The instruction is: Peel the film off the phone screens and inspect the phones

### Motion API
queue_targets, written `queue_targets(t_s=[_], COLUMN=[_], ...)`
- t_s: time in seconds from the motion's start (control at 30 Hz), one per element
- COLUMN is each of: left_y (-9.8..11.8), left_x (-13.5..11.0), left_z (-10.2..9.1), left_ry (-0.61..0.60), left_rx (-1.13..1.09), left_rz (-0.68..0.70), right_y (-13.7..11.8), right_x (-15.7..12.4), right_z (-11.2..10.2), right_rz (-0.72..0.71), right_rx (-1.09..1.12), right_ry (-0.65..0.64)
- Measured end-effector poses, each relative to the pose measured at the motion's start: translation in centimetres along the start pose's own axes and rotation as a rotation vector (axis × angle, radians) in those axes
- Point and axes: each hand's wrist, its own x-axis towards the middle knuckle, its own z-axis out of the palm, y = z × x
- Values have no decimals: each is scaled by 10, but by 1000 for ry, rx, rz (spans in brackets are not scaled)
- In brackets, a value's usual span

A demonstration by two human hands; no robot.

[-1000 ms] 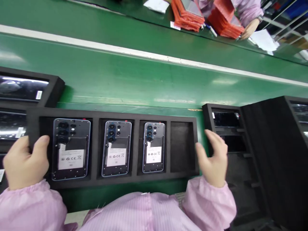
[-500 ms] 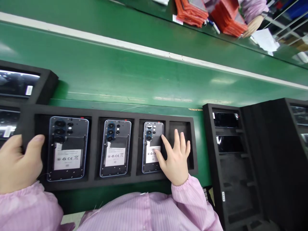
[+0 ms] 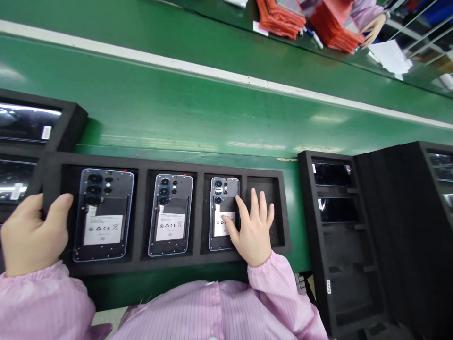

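Observation:
A black foam tray [image 3: 141,212] lies across the green bench in front of me. Its slots hold a left phone [image 3: 118,200], a middle phone [image 3: 180,210] and a right phone [image 3: 231,198], all with camera lenses and a white label upward; the rightmost slot [image 3: 271,189] holds nothing. My left hand [image 3: 38,231] grips the tray's left end, thumb over the rim and fingers hidden. With fingers spread, my right hand [image 3: 253,231] lies over the right phone's edge and the divider beside it; whether it touches the phone I cannot tell.
At left, another foam tray [image 3: 67,125] holds phones. Right of me, a foam tray [image 3: 327,278] carries two phones at its far end, beside a tall black foam block [image 3: 392,212]. Across the bench are orange stacks [image 3: 334,28], white paper [image 3: 391,57] and a co-worker's hand [image 3: 374,29].
My left hand and the tray's left end have shifted slightly right. My right hand has moved a little left, still spread. The co-worker's hand has moved slightly.

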Motion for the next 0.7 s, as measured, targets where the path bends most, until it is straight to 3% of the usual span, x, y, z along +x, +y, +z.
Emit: queue_targets(t_s=[0.2,0.33,0.47,0.57,0.7], left_y=[18,26,27,27,30], left_x=[0,6,10,10,6], left_z=[-7,-9,-7,-7,-6], left_ry=[-20,-180,-325,-343,-271], left_rx=[30,93,149,161,73], left_rz=[-10,-74,-116,-134,-197], right_y=[1,14,28,31,23], right_x=[-1,-8,-30,-53,-76], right_z=[5,-4,-16,-21,-25], right_rz=[4,-38,-30,-46,-56], right_rx=[39,159,246,313,315], right_ry=[-29,-60,13,49,7])
